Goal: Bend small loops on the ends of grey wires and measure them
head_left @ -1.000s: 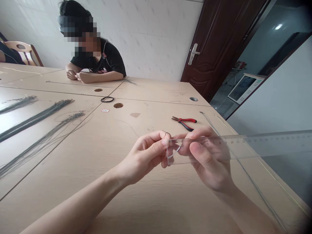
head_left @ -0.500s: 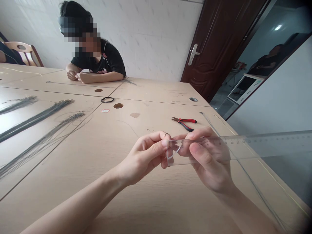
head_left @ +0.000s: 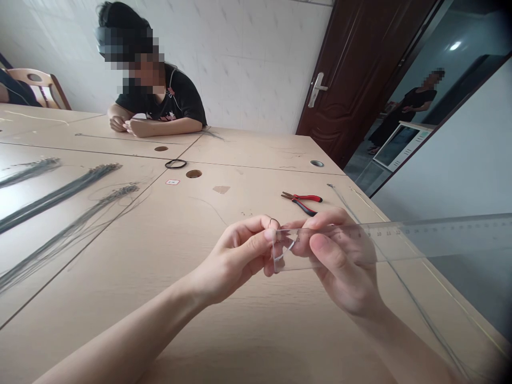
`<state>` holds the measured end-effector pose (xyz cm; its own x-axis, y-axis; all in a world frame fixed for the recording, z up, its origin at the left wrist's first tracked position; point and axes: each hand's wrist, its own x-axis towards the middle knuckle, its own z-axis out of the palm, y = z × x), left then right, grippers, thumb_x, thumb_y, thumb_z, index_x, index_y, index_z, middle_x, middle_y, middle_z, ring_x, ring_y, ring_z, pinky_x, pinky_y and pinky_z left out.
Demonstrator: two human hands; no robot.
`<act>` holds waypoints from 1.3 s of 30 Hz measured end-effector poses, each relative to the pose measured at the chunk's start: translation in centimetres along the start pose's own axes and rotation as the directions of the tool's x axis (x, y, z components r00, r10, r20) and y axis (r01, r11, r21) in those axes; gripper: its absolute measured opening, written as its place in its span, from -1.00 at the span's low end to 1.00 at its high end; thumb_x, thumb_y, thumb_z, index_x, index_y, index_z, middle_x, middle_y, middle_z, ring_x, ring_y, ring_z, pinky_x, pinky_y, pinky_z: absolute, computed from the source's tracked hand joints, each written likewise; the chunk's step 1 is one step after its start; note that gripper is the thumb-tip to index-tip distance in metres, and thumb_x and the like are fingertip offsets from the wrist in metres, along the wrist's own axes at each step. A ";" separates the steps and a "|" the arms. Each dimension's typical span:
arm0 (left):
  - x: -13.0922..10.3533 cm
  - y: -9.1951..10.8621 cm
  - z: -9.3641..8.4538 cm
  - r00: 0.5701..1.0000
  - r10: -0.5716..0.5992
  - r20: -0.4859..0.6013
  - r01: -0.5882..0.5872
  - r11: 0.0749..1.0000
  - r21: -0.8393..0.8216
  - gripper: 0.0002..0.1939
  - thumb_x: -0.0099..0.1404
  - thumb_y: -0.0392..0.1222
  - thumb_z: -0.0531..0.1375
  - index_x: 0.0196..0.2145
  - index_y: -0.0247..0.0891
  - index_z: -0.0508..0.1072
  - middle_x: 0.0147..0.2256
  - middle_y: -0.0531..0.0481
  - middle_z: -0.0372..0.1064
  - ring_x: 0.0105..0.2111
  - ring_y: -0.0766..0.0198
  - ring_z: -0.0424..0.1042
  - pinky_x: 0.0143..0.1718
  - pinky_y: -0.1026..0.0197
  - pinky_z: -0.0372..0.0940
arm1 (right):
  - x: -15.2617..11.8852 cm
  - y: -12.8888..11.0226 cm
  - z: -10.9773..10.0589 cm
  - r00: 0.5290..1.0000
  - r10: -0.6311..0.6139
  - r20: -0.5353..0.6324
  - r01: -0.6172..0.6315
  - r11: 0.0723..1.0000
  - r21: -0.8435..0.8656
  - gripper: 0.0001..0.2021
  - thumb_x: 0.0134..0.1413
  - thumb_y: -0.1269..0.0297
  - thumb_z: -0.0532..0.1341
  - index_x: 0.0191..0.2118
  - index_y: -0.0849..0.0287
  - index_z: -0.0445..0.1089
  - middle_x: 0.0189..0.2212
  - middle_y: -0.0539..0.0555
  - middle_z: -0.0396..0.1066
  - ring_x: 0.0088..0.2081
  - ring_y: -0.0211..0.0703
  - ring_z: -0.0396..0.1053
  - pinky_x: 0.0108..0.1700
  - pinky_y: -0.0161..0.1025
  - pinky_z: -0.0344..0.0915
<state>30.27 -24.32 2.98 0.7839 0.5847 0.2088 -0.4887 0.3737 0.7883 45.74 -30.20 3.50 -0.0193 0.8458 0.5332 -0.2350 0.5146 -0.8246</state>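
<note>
Above the table, my right hand (head_left: pixel 348 266) is closed on a clear plastic ruler (head_left: pixel 416 237), thumb in front and fingers behind. The ruler reaches out to the right, past the table edge. At its zero end my left hand (head_left: pixel 236 250) is closed in a pinch, the thumb tip at the ruler's corner. A thin dark wire (head_left: pixel 274 220) curves up from that pinch; the rest of it is hidden by the fingers. A short white strip (head_left: pixel 286 250) shows slanted through the ruler's end. Beyond my right hand lie pliers (head_left: pixel 306 198) with red and black handles.
Bundles of grey wires (head_left: pixel 60 197) lie on the left of the table. A black band (head_left: pixel 176 164), a small label (head_left: pixel 172 182) and round table holes (head_left: pixel 194 174) are farther back. Across the table sits a person (head_left: pixel 160 101); another person (head_left: pixel 416 101) stands beyond the doorway.
Both hands and the ruler have hardly moved. Beyond the doorway, the other person has shifted left and now stands more upright.
</note>
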 end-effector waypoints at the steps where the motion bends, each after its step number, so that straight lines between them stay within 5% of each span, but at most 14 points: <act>1: 0.0 0.0 0.0 1.000 0.000 -0.002 0.000 1.000 0.000 -0.82 0.30 -0.19 0.17 -0.42 -0.33 0.34 -0.49 0.10 0.22 -0.55 0.48 0.25 -0.44 0.35 0.15 | 0.0 0.0 0.0 1.000 0.000 -0.008 0.000 1.000 -0.007 -0.87 0.19 0.41 0.14 -0.20 0.05 0.36 -0.47 -0.04 0.49 -0.23 -0.08 0.51 -0.33 -0.12 0.49; 10: 0.0 0.0 -0.1 1.000 -0.005 0.005 0.005 1.000 -0.013 -0.82 0.30 -0.19 0.17 -0.42 -0.33 0.33 -0.51 0.11 0.21 -0.55 0.48 0.24 -0.43 0.34 0.15 | 0.1 0.0 0.0 1.000 -0.009 -0.011 0.008 0.998 -0.054 -0.89 0.18 0.38 0.15 -0.21 0.03 0.35 -0.50 -0.04 0.46 -0.05 -0.06 0.43 -0.15 -0.03 0.47; 35: -0.1 -0.2 0.0 1.000 0.005 0.007 -0.005 1.000 0.014 -0.84 0.31 -0.18 0.15 -0.39 -0.31 0.34 -0.51 0.11 0.21 -0.55 0.48 0.21 -0.41 0.33 0.16 | 0.1 0.0 0.4 0.999 0.015 -0.031 -0.014 0.999 0.033 -0.90 0.17 0.40 0.15 -0.24 0.05 0.33 -0.49 -0.04 0.46 -0.16 -0.04 0.47 -0.19 0.03 0.46; 39: 0.1 0.0 0.0 0.997 0.032 -0.066 -0.029 0.998 0.055 -0.78 0.32 -0.18 0.13 -0.46 -0.33 0.32 -0.56 0.10 0.17 -0.54 0.44 0.20 -0.44 0.35 0.15 | 0.0 0.1 0.1 0.998 0.012 -0.059 -0.011 1.000 0.020 -0.89 0.17 0.39 0.13 -0.29 0.07 0.39 -0.42 0.00 0.44 -0.06 -0.02 0.42 -0.14 -0.01 0.45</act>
<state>30.37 -24.22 2.99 0.7406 0.6430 0.1953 -0.4894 0.3170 0.8124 45.63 -30.13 3.42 0.0354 0.8589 0.5109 -0.2540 0.5022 -0.8266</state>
